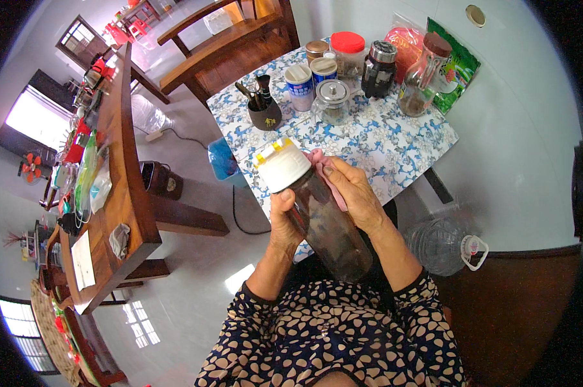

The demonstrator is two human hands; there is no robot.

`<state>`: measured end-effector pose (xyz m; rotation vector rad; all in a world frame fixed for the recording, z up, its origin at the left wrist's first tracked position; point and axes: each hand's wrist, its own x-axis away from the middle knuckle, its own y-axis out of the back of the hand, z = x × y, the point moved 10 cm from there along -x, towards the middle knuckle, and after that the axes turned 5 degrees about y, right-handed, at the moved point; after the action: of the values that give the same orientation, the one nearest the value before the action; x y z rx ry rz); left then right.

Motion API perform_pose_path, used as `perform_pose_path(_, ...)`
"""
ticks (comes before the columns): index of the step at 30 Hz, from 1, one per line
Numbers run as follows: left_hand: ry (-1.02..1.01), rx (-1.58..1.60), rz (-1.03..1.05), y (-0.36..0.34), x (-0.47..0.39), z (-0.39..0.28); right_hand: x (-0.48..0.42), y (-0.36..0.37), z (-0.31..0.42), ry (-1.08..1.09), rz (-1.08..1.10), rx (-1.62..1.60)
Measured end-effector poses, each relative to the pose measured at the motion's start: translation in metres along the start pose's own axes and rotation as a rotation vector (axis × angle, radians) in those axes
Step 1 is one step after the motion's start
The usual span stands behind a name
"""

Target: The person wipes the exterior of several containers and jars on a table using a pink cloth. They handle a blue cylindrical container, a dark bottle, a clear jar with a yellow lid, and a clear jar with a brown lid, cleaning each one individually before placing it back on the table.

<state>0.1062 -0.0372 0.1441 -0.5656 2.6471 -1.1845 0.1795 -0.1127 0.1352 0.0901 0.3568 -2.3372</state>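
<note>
A large dark translucent bottle [337, 232] with a white lid [284, 167] and yellow clips is tilted in front of my torso, its lid towards the table. My left hand [285, 220] grips it just below the lid, thumb up. In my right hand [354, 193] a pink cloth [334, 186] is pressed against the bottle's other side near the neck. Behind the lid, a small glass teapot [332, 101] with a metal lid stands on the patterned tabletop [368, 145], beside a dark pot [265, 115] of tea tools.
Canisters [299, 87], a red-lidded jar [347, 53], a black flask [379, 70] and a brown-lidded glass jug [423, 77] line the table's back. A blue bin [224, 162] stands left below; a big plastic water bottle [439, 246] is right. A wooden table [127, 193] is farther left.
</note>
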Motion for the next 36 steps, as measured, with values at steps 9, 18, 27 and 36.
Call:
perform_pose_path(9, -0.029, -0.017, -0.062, 0.029, -0.014, -0.018, 0.011, -0.008, 0.027, 0.173, 0.144, 0.387)
perform_pose_path(18, -0.202, -0.033, -0.271, 0.066, -0.011, -0.05, 0.023, -0.015, 0.026, 0.24, 0.124, 0.49)
perform_pose_path(27, -0.317, -0.033, -0.308, 0.073, -0.007, -0.069, 0.035, 0.015, -0.008, -0.041, -0.105, 0.438)
perform_pose_path(36, -0.378, 0.032, -0.384, 0.075, -0.005, -0.074, 0.036, 0.008, -0.022, -0.018, -0.312, -0.597)
